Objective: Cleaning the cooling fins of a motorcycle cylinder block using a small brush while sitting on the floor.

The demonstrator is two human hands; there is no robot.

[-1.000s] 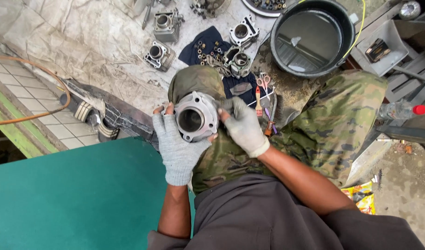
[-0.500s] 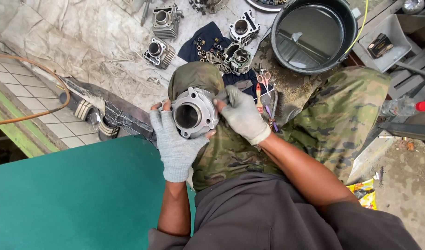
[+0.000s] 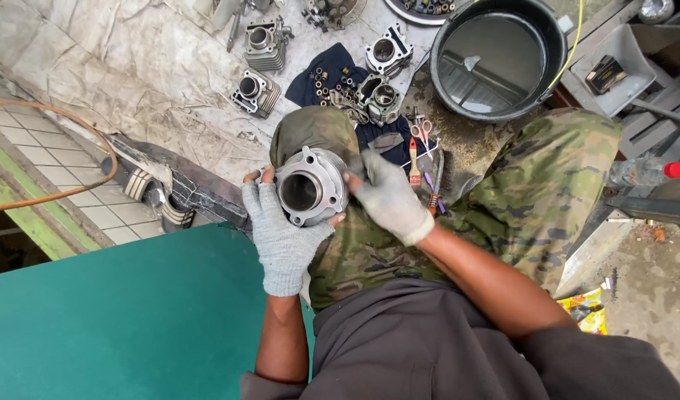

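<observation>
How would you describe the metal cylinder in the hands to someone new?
Find the black tub at top right, then look down-left to the knee. There both gloved hands hold the grey metal cylinder. Unlike the cylinders on the cloth, it is lifted, its round hole facing up.

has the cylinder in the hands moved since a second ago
No. The cylinder sits at the same spot over the knee, held by the left hand and right hand, equally far from the black tub.

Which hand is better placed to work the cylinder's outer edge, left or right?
Right, probably. The right hand already rests on the cylinder at its outer edge, fingers on the rim. The left hand cradles it from below, so freeing it would drop support.
</observation>
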